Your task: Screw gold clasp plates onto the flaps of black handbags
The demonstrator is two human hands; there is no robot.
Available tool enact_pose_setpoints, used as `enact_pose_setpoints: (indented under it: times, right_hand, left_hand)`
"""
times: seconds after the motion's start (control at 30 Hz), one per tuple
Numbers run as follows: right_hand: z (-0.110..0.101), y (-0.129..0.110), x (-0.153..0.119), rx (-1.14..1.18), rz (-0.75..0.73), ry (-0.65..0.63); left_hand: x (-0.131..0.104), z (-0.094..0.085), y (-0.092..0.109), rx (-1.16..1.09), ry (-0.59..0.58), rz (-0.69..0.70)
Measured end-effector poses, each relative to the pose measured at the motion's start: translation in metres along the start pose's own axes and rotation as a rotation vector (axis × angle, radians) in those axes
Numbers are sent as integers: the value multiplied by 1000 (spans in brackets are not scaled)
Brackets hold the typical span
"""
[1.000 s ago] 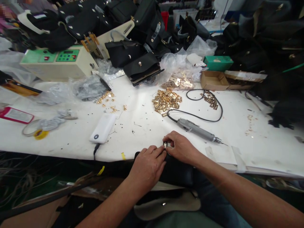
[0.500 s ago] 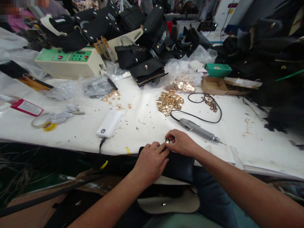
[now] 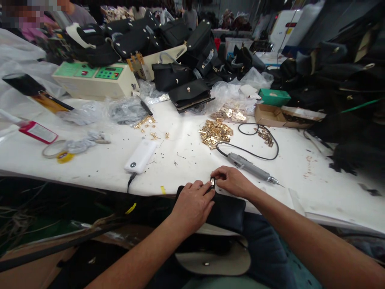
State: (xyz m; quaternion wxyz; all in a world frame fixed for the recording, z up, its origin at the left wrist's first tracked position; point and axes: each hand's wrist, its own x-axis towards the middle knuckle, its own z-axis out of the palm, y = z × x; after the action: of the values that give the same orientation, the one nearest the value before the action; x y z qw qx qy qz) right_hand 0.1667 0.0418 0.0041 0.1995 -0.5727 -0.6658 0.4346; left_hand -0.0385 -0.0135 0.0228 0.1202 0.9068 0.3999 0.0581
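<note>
A black handbag (image 3: 230, 209) lies across my lap at the table's front edge, its pale inner side (image 3: 224, 263) facing me. A small gold metal plate (image 3: 213, 182) sits on a narrow black tab at the bag's far edge, between my hands. My left hand (image 3: 192, 205) rests over the bag with bent fingers, the fingertips against the tab's left side. From the right, my right hand (image 3: 233, 181) pinches the tab at the plate, thumb and index finger curled. The undersides of both hands' fingers are hidden.
A grey electric screwdriver (image 3: 251, 167) with a black cord lies right of a pile of gold plates (image 3: 215, 132). A white power bank (image 3: 140, 155) is to the left. Behind stand a control box (image 3: 96, 82), black bags (image 3: 191, 94) and a cardboard box (image 3: 270, 115).
My right fingertips have shifted slightly off the gold plate, so more of it shows. My left hand stays nearly still. The view has tilted a little.
</note>
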Motion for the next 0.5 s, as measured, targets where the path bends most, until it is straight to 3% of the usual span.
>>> enact_pose_setpoints:
  times: [0.17, 0.27, 0.37, 0.5]
  right_hand:
    - [1, -2, -6, 395, 146, 118]
    - [-7, -3, -16, 614, 84, 105]
    - [-25, -1, -32, 600, -2, 157]
    - [-68, 25, -52, 395, 63, 341]
  left_hand:
    - [-2, 8, -4, 35, 99, 13]
    - [-1, 19, -13, 122, 213, 85]
    - [2, 29, -25, 235, 318, 201]
    - [7, 38, -42, 340, 436, 307]
